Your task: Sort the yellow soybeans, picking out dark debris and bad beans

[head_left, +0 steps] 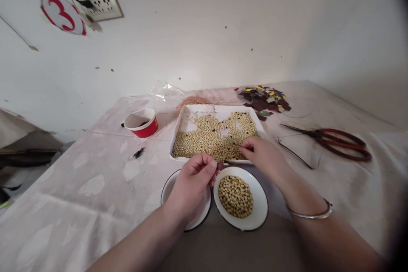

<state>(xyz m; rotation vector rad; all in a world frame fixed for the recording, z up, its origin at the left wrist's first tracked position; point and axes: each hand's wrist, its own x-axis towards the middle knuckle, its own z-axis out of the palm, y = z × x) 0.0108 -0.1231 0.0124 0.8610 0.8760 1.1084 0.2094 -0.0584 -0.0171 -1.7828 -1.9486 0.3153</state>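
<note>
A shallow white tray [234, 109] holds a spread of pale, round, soybean-like beans [207, 139] with a few dark ones among them. My right hand [267, 155] is over its near right corner, thumb and finger closed at the beans; what they pinch is too small to make out. My left hand [195, 176] pinches a small dark red scrap [221, 165] in front of the tray. Below that hand is a white dark-rimmed bowl [204, 211], partly covered by it. Beside it, another white bowl [260, 204] contains a heap of beans [235, 196].
A red and white paper cup [148, 129] stands left of the tray, near a small dark bundle [139, 152]. Thin copper-coloured strands [194, 101] and coloured scraps [266, 98] lie behind. Scissors [338, 141] and a thin black strip [295, 154] are at right.
</note>
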